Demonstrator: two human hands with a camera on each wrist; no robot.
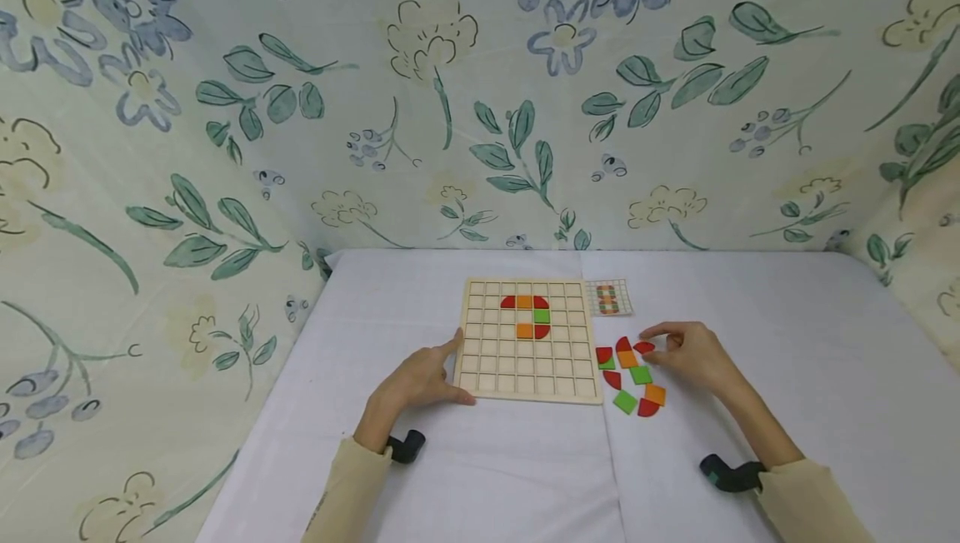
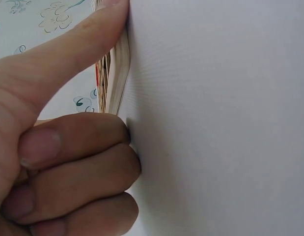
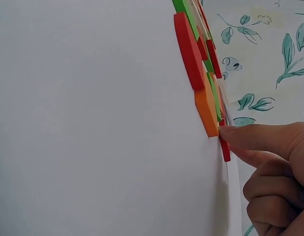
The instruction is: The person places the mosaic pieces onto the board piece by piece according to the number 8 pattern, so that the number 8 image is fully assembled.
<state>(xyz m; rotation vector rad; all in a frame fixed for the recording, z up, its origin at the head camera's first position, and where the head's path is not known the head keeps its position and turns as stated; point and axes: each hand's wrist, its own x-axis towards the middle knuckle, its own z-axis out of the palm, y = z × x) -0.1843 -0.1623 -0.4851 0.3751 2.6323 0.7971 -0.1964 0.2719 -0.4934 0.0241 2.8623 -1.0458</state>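
A square wooden grid board (image 1: 495, 368) lies on the table, with red quarter-circle, orange square and green square pieces set in its upper cells. My left hand (image 1: 420, 376) rests at its lower-left corner, index finger on the left side and thumb by the front edge. In the left wrist view the thumb (image 2: 68, 54) reaches straight to the board's edge (image 2: 120, 73), while the other visible fingers are curled under. My right hand (image 1: 690, 351) pinches a red quarter-circle piece (image 1: 643, 347) between thumb and index finger, at the loose pieces' upper right.
Several loose pieces lie right of the board, among them a green square (image 1: 625, 401), an orange square (image 1: 655, 395) and a red quarter circle (image 1: 648, 408). A small pattern card (image 1: 621, 310) lies by the board's upper right. White cloth (image 1: 525, 468) covers the table; a floral curtain (image 1: 450, 176) hangs behind.
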